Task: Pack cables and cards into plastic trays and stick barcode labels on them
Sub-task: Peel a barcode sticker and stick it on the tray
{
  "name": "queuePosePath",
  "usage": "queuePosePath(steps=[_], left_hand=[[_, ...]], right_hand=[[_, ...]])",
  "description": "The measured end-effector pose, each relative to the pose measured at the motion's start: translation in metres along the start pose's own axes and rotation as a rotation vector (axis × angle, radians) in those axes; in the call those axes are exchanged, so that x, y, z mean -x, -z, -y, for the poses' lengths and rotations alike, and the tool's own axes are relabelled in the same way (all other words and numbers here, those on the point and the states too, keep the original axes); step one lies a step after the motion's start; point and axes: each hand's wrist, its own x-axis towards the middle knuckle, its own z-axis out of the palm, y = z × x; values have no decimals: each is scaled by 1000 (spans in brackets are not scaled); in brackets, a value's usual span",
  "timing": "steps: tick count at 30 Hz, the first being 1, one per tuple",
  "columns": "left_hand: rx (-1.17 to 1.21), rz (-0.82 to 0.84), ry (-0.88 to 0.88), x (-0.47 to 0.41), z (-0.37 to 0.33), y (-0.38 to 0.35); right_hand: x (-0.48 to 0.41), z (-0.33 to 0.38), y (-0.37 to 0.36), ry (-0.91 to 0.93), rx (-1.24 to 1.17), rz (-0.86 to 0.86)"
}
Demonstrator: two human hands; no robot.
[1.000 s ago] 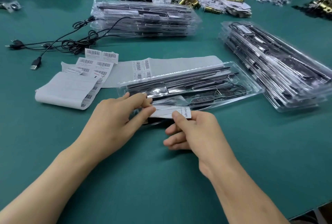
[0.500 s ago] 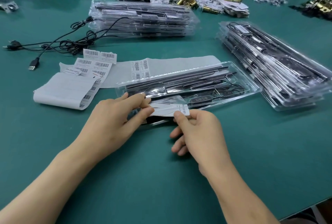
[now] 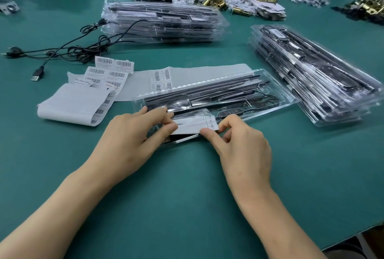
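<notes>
A clear plastic tray (image 3: 276, 97) with black strips and a cable lies in front of me on the green table. At its near left edge a white card (image 3: 191, 125) sits tilted against the tray. My left hand (image 3: 133, 138) pinches the card's left end between thumb and fingers. My right hand (image 3: 243, 146) pinches the card's right end, thumb at its lower corner. Barcode label sheets (image 3: 112, 73) lie to the left of the tray, beside a curled strip of white backing paper (image 3: 72, 104).
Two stacks of filled trays stand on the table, one at the back (image 3: 162, 21) and one at the right (image 3: 311, 75). Loose black USB cables (image 3: 68, 50) lie at the back left. Piles of brass parts and paper (image 3: 239, 3) line the far edge.
Both hands keep their hold on the card. The right hand has shifted slightly up and right along the card's end, and its fingers have curled in closer to the tray.
</notes>
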Motion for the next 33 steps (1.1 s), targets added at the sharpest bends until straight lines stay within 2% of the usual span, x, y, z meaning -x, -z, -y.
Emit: queuePosePath(steps=[11, 17, 23, 27, 33], left_hand=[[20, 3, 20, 1, 1, 0], [5, 58, 14, 0, 6, 0], [26, 31, -4, 0, 3, 0], [20, 49, -4, 0, 5, -1], [2, 48, -22, -1, 8, -2]], right_hand=[[5, -12, 1, 258, 24, -157], [6, -12, 0, 284, 15, -147], [0, -13, -2, 261, 31, -237], [-9, -16, -4, 484, 126, -235], [-32, -19, 6, 909, 140, -107]])
